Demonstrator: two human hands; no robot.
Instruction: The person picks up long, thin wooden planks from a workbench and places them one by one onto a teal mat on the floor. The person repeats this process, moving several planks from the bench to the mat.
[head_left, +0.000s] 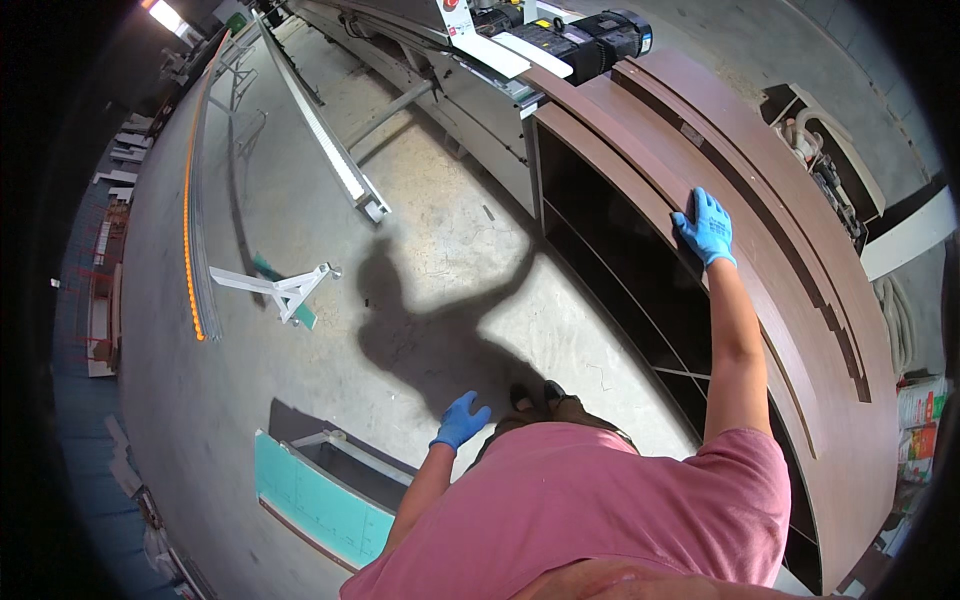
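Resting right fingers (711, 212) slightly apart on brown board (772, 292) beneath; dangling left fingers (464, 406), loosely apart, with teal panel (315, 495) to their left!

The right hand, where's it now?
In the head view's upper right, the right hand lies on the brown boards, below and right of the black motors.

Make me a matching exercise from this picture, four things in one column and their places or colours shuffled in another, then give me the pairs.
Column one:
1. Right hand
2. Left hand
3. Motor
4. Lower-left panel

Column two:
A. Turquoise
B. On the brown boards
C. Black
D. Touching nothing, over the floor

Pairs: 1-B, 2-D, 3-C, 4-A
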